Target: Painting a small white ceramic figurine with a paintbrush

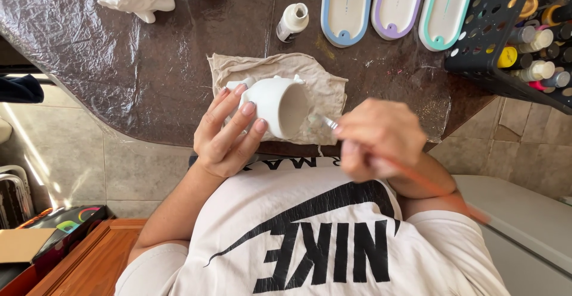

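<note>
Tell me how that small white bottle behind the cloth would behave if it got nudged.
The small white bottle stands upright on a narrow base, so a sideways nudge would probably tip it. Its round body suggests it would then roll across the wrinkled plastic sheet over the table. It looks like light plastic, so likely easy to shift and unlikely to break.

White paint bottle (292, 21), dark label, tabletop.

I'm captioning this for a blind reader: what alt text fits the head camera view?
A person's left hand tilts a small white ceramic pot on its side over a beige cloth, while the right hand points a thin orange-handled brush at its open mouth. A white paint bottle and three oval trays sit on the plastic-covered table.
</note>
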